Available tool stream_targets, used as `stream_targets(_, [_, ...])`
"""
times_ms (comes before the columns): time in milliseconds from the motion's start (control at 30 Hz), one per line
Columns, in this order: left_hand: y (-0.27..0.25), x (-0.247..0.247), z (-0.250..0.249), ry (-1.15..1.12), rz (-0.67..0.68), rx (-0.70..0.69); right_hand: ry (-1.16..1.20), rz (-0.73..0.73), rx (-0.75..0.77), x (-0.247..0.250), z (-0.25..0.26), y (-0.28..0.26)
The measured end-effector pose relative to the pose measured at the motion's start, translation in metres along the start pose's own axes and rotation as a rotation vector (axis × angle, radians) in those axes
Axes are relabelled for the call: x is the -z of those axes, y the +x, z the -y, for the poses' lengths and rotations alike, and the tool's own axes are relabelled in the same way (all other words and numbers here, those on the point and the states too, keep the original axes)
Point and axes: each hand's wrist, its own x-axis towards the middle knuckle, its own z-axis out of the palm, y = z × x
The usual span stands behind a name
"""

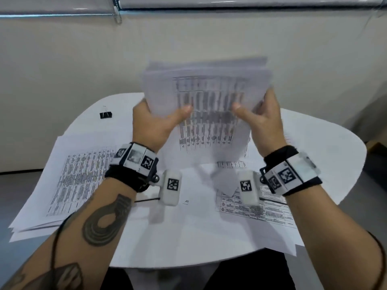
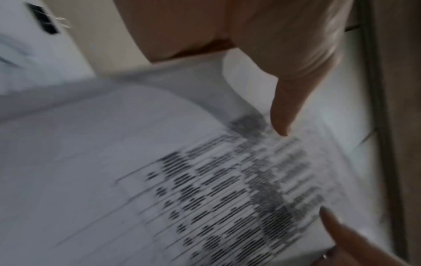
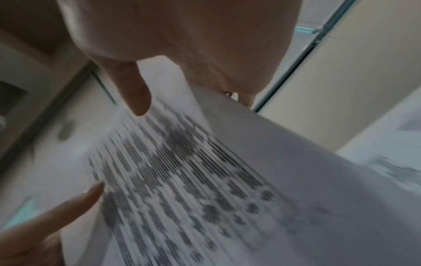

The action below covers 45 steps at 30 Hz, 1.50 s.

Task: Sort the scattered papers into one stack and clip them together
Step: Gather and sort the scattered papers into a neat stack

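Note:
I hold a bundle of printed sheets (image 1: 209, 97) upright above the white table (image 1: 88, 114), blurred by motion. My left hand (image 1: 155, 120) grips its left edge, thumb on the front page. My right hand (image 1: 259, 120) grips the right edge the same way. The left wrist view shows the printed page (image 2: 227, 189) under my left thumb (image 2: 282, 115); in the right wrist view the page (image 3: 182, 171) lies under my right thumb (image 3: 136, 93). A black binder clip (image 1: 105, 114) lies on the table at the far left. More printed papers (image 1: 79, 181) lie scattered on the table.
Loose sheets (image 1: 257, 208) also cover the table's right and near side, some hanging over the left and front edges. A pale wall (image 1: 62, 70) rises right behind the table. The clip (image 2: 43, 19) appears at the top left of the left wrist view.

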Motion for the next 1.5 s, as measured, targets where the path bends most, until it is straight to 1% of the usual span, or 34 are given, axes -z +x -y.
stream_targets(67, [-0.007,0.003,0.020,0.033,0.046,0.102,-0.115,-0.028,-0.122,0.000,-0.023,-0.011])
stream_targets(100, [-0.009,0.003,0.025,0.048,0.053,0.112,-0.121,-0.051,-0.145,-0.002,-0.029,-0.016])
stream_targets(167, [-0.010,-0.001,0.020,0.091,0.040,0.051,-0.083,-0.117,-0.129,-0.008,-0.029,-0.017])
stream_targets(267, [-0.007,-0.005,0.000,0.111,-0.007,-0.047,-0.045,-0.200,-0.026,-0.015,-0.013,-0.011])
stream_targets(333, [-0.007,-0.002,-0.001,-0.007,-0.029,-0.056,-0.015,-0.192,0.014,-0.016,-0.010,-0.011])
stream_targets(400, [-0.013,0.003,0.010,-0.171,-0.032,0.019,0.000,-0.156,-0.055,-0.015,-0.017,-0.018])
stream_targets(433, [-0.016,0.004,0.017,-0.203,-0.033,0.070,-0.027,-0.149,-0.098,-0.016,-0.023,-0.024])
stream_targets(500, [-0.022,0.002,0.029,-0.124,-0.049,0.131,-0.072,-0.146,-0.141,-0.020,-0.031,-0.034])
stream_targets(533, [-0.024,-0.001,0.031,-0.054,-0.057,0.131,-0.066,-0.154,-0.139,-0.023,-0.032,-0.037])
stream_targets(567, [-0.024,-0.005,0.031,0.000,-0.070,0.118,-0.057,-0.165,-0.128,-0.025,-0.031,-0.037])
stream_targets(633, [-0.023,-0.010,0.025,0.040,-0.106,0.065,-0.068,-0.187,-0.083,-0.028,-0.026,-0.034])
stream_targets(667, [-0.022,-0.011,0.021,0.026,-0.115,0.037,-0.079,-0.196,-0.052,-0.027,-0.024,-0.033])
stream_targets(733, [-0.022,-0.010,0.015,-0.079,-0.103,0.015,-0.085,-0.210,-0.022,-0.026,-0.021,-0.033])
stream_targets(800, [-0.024,-0.007,0.020,-0.160,-0.082,0.049,-0.078,-0.193,-0.047,-0.026,-0.024,-0.039])
stream_targets(900, [-0.033,-0.009,0.031,-0.078,-0.032,0.102,-0.132,-0.197,-0.059,-0.028,-0.034,-0.052])
stream_targets(967, [-0.035,-0.013,0.030,-0.028,-0.037,0.114,-0.140,-0.223,-0.045,-0.031,-0.036,-0.053])
stream_targets(1033, [-0.033,-0.015,0.021,-0.026,-0.041,0.068,-0.144,-0.236,-0.015,-0.033,-0.029,-0.050])
stream_targets(1167, [-0.027,-0.011,0.007,-0.108,-0.075,-0.025,-0.119,-0.260,0.044,-0.030,-0.013,-0.041])
stream_targets(1233, [-0.027,-0.009,0.011,-0.142,-0.094,0.001,-0.108,-0.262,0.022,-0.029,-0.012,-0.039])
stream_targets(1333, [-0.025,-0.008,0.021,-0.120,-0.081,0.075,-0.099,-0.244,0.016,-0.028,-0.015,-0.037])
stream_targets(1500, [-0.020,-0.008,0.026,-0.094,-0.059,0.063,-0.034,-0.266,0.000,-0.026,-0.025,-0.034])
